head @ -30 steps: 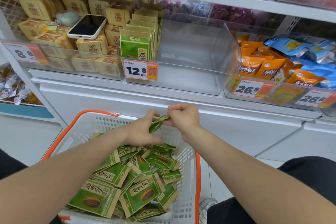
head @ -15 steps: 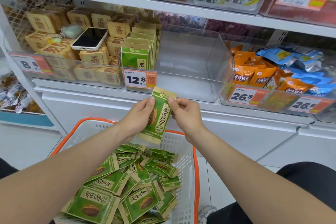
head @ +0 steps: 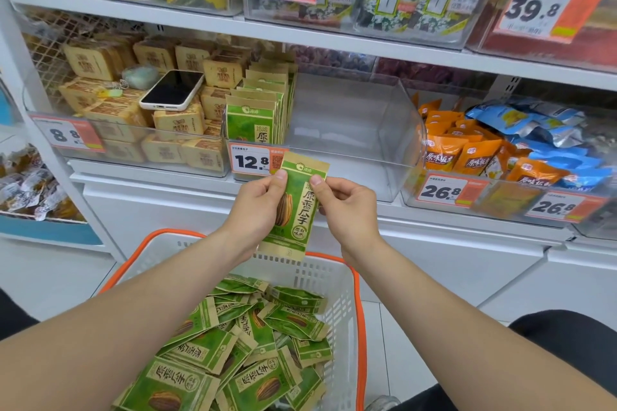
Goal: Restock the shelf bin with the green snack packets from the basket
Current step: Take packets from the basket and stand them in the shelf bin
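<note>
- Store shelving (head: 300, 35) across upper frame.
- Shelf bin (head: 350, 130) at centre, mostly bare, green row (head: 257, 117) upright at its left.
- Basket (head: 360, 310) at lower centre, heaped with loose packets (head: 233, 360).
- Held packet (head: 298, 207) mid-frame, upright before bin front; probably light, crinkly, pliable, best pinched at edges.
- Left hand (head: 257, 207), right hand (head: 347, 207): thumbs and fingers pinching its upper sides.

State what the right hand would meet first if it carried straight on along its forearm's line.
The right hand, pinching the green packet, would probably meet the 12.8 price tag on the clear bin front first; depth is unclear.
</note>
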